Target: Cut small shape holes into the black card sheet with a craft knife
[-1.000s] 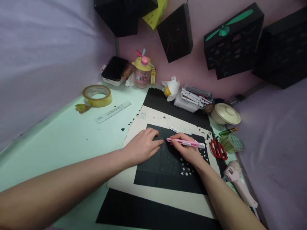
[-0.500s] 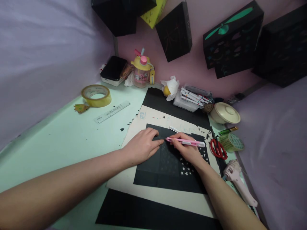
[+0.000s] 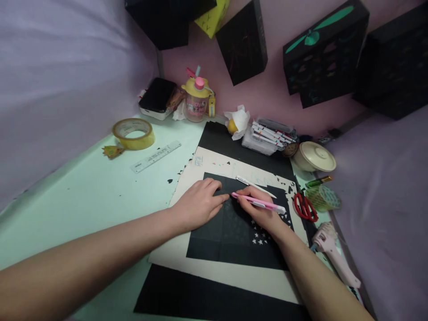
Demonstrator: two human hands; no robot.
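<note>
My left hand lies on a sheet of black paper, its fingers spread and pointing right. Close to those fingertips, my right hand pinches a slim pink craft knife like a pen. The knife's front end is at the paper; its blade is too small to make out. Small star and triangle holes are cut in the right part of the paper, partly hidden by my right hand. Just beyond that hand lies a thin white pen. Under the paper is a cream board.
On the left are a roll of yellow tape and a clear ruler. Red scissors, a green tape roll and a glue gun line the right edge. A cup and a marker case stand behind.
The back end of the craft knife has tipped slightly toward me as my right hand turned a little. More of the white pen shows. My left hand has stayed in place.
</note>
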